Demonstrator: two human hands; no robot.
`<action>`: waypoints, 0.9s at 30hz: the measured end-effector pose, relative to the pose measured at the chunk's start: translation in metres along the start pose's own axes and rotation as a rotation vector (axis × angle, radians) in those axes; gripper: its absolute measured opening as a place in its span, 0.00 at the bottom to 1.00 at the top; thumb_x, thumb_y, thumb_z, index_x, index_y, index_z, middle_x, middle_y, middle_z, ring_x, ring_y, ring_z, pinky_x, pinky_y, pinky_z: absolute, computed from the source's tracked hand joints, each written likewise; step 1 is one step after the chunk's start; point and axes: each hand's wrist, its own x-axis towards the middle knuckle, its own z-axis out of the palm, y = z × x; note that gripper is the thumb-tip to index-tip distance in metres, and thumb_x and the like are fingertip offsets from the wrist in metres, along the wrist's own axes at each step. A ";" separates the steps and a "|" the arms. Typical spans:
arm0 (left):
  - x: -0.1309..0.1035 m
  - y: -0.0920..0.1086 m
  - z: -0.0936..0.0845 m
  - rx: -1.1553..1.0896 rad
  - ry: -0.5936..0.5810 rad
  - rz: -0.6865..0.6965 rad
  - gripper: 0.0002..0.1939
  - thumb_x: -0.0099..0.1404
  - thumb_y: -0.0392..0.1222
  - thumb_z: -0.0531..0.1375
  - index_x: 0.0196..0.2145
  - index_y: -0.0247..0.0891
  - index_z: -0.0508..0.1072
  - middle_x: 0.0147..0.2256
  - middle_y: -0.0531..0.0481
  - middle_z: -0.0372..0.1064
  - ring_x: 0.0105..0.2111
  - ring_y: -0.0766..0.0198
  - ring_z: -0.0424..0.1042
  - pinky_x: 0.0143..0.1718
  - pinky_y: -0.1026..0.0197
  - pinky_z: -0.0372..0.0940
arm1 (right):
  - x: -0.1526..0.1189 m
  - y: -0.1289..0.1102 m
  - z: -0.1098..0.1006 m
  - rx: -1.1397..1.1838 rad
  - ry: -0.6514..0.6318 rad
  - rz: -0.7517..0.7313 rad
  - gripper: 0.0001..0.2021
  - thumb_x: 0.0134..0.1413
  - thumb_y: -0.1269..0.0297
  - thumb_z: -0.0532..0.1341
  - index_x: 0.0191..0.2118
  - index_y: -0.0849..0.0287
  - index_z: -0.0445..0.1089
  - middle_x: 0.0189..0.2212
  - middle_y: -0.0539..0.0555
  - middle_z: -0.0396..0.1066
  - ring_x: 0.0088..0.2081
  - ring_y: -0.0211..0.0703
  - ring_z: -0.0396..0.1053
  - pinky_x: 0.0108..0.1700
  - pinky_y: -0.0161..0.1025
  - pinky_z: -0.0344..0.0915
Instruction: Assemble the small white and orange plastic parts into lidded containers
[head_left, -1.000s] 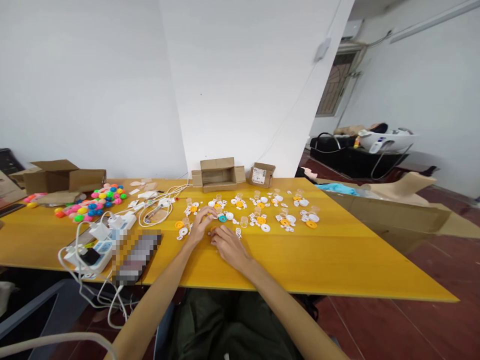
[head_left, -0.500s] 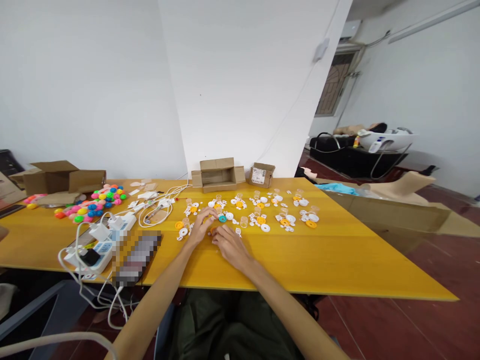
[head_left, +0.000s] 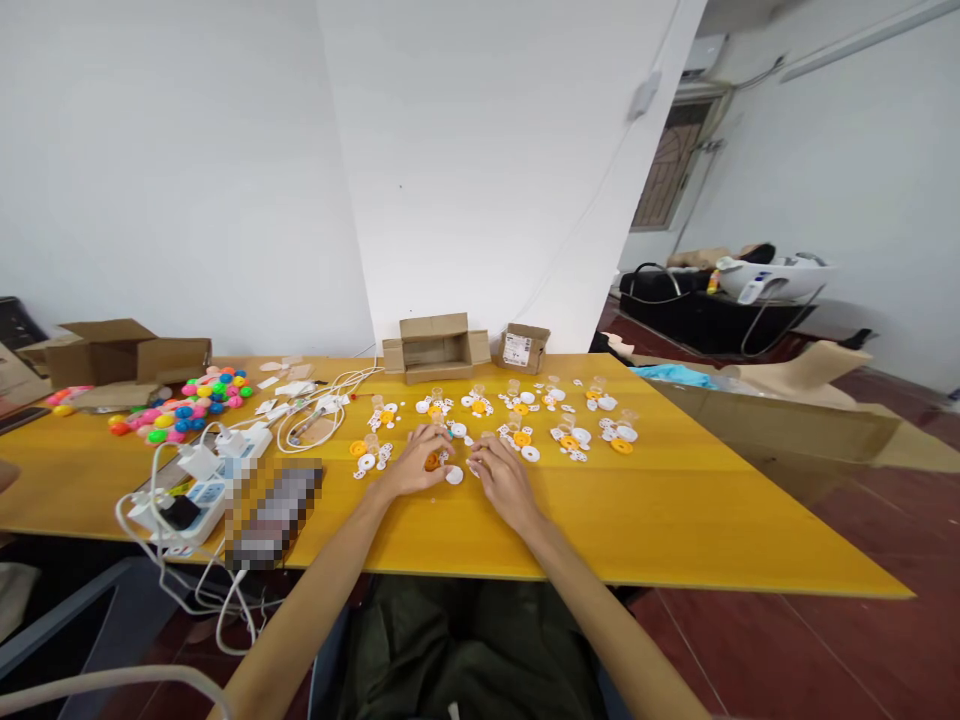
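My left hand (head_left: 416, 462) arches over the table, thumb apart from its curved fingers. An orange round plastic part (head_left: 432, 461) shows in the gap between them; whether the hand grips it is unclear. Just right of that thumb lies a white disc (head_left: 454, 475). My right hand (head_left: 506, 478) rests a little further right with its fingers curled in, beside small white pieces (head_left: 473, 466). Anything within those fingers is too small to make out. Beyond both hands are small groups of white discs (head_left: 530, 454), orange rings (head_left: 522, 439) and clear cups (head_left: 514, 387).
An open cardboard box (head_left: 436, 360) and a smaller box (head_left: 523, 349) stand by the wall. To the left are a power strip (head_left: 225, 490) with white cables, a blurred phone-like device (head_left: 274, 515) and colourful balls (head_left: 184, 412). The yellow table (head_left: 675, 530) extends right.
My hands have moved apart, the right one going right and the left one spreading over the orange part. A white disc now shows between them; the teal piece is mostly covered.
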 end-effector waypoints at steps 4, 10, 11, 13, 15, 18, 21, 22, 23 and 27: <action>-0.003 0.003 -0.001 0.062 -0.063 0.015 0.10 0.64 0.49 0.63 0.41 0.45 0.75 0.52 0.46 0.67 0.54 0.50 0.62 0.58 0.46 0.58 | 0.001 -0.002 0.004 -0.001 -0.046 -0.025 0.12 0.64 0.72 0.56 0.32 0.53 0.72 0.36 0.55 0.72 0.41 0.48 0.69 0.43 0.45 0.69; -0.003 0.008 -0.003 0.059 -0.107 0.016 0.07 0.62 0.47 0.64 0.37 0.45 0.76 0.51 0.47 0.67 0.55 0.50 0.62 0.59 0.45 0.58 | 0.000 -0.001 0.006 -0.025 -0.121 -0.065 0.12 0.65 0.73 0.55 0.32 0.53 0.72 0.36 0.54 0.72 0.40 0.47 0.69 0.46 0.46 0.68; -0.003 0.009 -0.003 0.050 -0.102 0.017 0.07 0.62 0.46 0.64 0.37 0.45 0.76 0.51 0.47 0.67 0.55 0.50 0.62 0.59 0.45 0.58 | 0.000 -0.002 0.006 -0.029 -0.136 -0.077 0.12 0.64 0.73 0.55 0.32 0.54 0.72 0.36 0.54 0.72 0.39 0.47 0.69 0.46 0.46 0.68; -0.003 0.009 -0.002 0.035 -0.088 0.025 0.06 0.62 0.45 0.64 0.37 0.45 0.77 0.51 0.46 0.68 0.55 0.49 0.62 0.59 0.44 0.58 | 0.000 -0.002 0.006 -0.034 -0.164 -0.100 0.11 0.64 0.74 0.55 0.33 0.54 0.72 0.36 0.54 0.73 0.40 0.47 0.70 0.46 0.46 0.68; -0.003 0.008 -0.002 0.026 -0.077 0.036 0.06 0.62 0.45 0.64 0.37 0.45 0.77 0.50 0.46 0.68 0.55 0.49 0.63 0.59 0.44 0.58 | 0.000 -0.002 0.006 -0.040 -0.187 -0.114 0.11 0.64 0.74 0.56 0.34 0.54 0.72 0.37 0.55 0.73 0.41 0.48 0.70 0.45 0.46 0.69; -0.003 0.008 -0.001 0.017 -0.069 0.039 0.06 0.61 0.45 0.65 0.37 0.45 0.77 0.50 0.46 0.69 0.54 0.50 0.63 0.59 0.44 0.58 | 0.000 -0.002 0.008 -0.051 -0.207 -0.117 0.11 0.63 0.75 0.56 0.34 0.54 0.73 0.37 0.55 0.74 0.41 0.49 0.70 0.45 0.46 0.69; -0.003 0.007 -0.001 0.015 -0.064 0.040 0.06 0.61 0.44 0.65 0.37 0.45 0.78 0.49 0.46 0.69 0.53 0.50 0.64 0.60 0.46 0.58 | 0.000 -0.001 0.008 -0.053 -0.209 -0.120 0.11 0.63 0.75 0.56 0.34 0.54 0.73 0.37 0.55 0.74 0.41 0.48 0.70 0.46 0.47 0.69; -0.003 0.007 -0.001 0.016 -0.061 0.045 0.06 0.61 0.44 0.65 0.37 0.45 0.78 0.48 0.46 0.69 0.53 0.50 0.64 0.60 0.46 0.58 | 0.000 -0.001 0.008 -0.053 -0.208 -0.119 0.11 0.63 0.75 0.56 0.34 0.54 0.73 0.37 0.55 0.74 0.41 0.48 0.70 0.46 0.47 0.69; -0.003 0.007 -0.001 0.017 -0.059 0.052 0.06 0.61 0.44 0.65 0.37 0.45 0.78 0.48 0.46 0.69 0.53 0.50 0.64 0.59 0.46 0.58 | 0.000 -0.002 0.008 -0.052 -0.206 -0.119 0.11 0.63 0.75 0.56 0.34 0.54 0.73 0.37 0.55 0.74 0.41 0.48 0.70 0.45 0.46 0.69; -0.003 0.005 0.000 0.018 -0.054 0.078 0.05 0.62 0.44 0.64 0.37 0.44 0.77 0.48 0.47 0.69 0.53 0.51 0.64 0.59 0.46 0.58 | 0.001 -0.002 0.008 -0.046 -0.204 -0.127 0.12 0.64 0.75 0.55 0.34 0.55 0.73 0.37 0.55 0.73 0.41 0.47 0.70 0.45 0.45 0.69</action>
